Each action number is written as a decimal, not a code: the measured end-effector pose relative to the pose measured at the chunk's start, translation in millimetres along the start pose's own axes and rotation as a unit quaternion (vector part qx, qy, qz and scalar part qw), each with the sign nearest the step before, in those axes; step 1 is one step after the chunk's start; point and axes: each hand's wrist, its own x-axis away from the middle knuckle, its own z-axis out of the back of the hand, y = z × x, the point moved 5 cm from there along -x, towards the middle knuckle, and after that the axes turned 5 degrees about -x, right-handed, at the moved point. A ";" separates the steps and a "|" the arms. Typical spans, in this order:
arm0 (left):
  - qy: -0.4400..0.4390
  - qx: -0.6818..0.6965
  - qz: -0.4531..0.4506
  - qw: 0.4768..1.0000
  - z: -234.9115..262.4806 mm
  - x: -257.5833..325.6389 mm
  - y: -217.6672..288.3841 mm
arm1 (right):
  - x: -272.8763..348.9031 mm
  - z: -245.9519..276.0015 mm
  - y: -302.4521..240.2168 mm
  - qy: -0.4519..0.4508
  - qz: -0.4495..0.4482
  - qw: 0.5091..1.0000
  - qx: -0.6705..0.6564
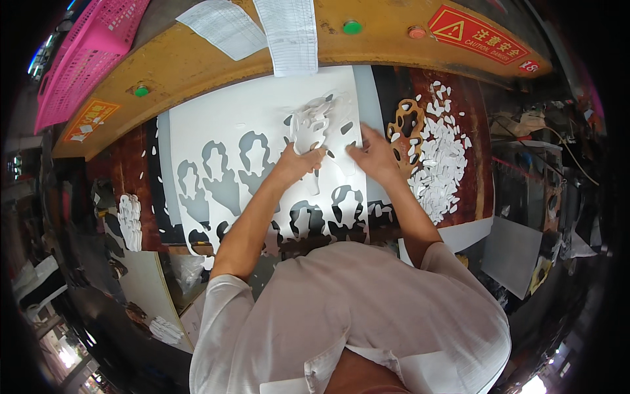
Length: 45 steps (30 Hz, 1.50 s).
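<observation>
Two bare hands are showing on my feed, both sitting over a big white sheet (210, 118) that's lying on a pale board (164, 151). The left hand (302, 163) is keeping a narrow grip, thumb and fingers bunched together, and from here it's looking like a pinch on the near end of some white pieces (311, 125) lying on the right half of the sheet. Those are blurring a bit, so I'm not counting them. The right hand (374, 156) is hanging around the sheet's right edge with its thumb and fingers fairly wide apart; I can't tell if it's gripping anything. Three big holes are running across the left half of the sheet, and more are lining its near side. Over on the right I'm seeing an orange-brown die (403, 150) lying just beside a messy heap of white scraps (436, 164), and a white stack (129, 223) is sitting well apart at the left end of the bench. Behind it all, a yellow beam (387, 52) is spanning the view, carrying green buttons (352, 27), a red one (417, 31) and a warning sticker (476, 36), with papers (285, 39) hanging down mid-beam and a pink basket (88, 59) sitting far left.
</observation>
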 end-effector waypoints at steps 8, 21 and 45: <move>0.110 0.118 -0.060 0.985 -3.3 1.5 0.0 | -17.7 -41.4 -9.9 -0.154 0.275 0.937 0.148; 0.212 -0.057 -0.006 0.976 -50.0 2.5 -47.2 | -45.0 -34.0 12.2 -0.215 0.215 0.952 0.037; 0.204 0.112 -0.064 0.970 -61.1 0.8 -39.1 | -68.1 -67.8 38.7 -0.074 0.120 0.990 -0.031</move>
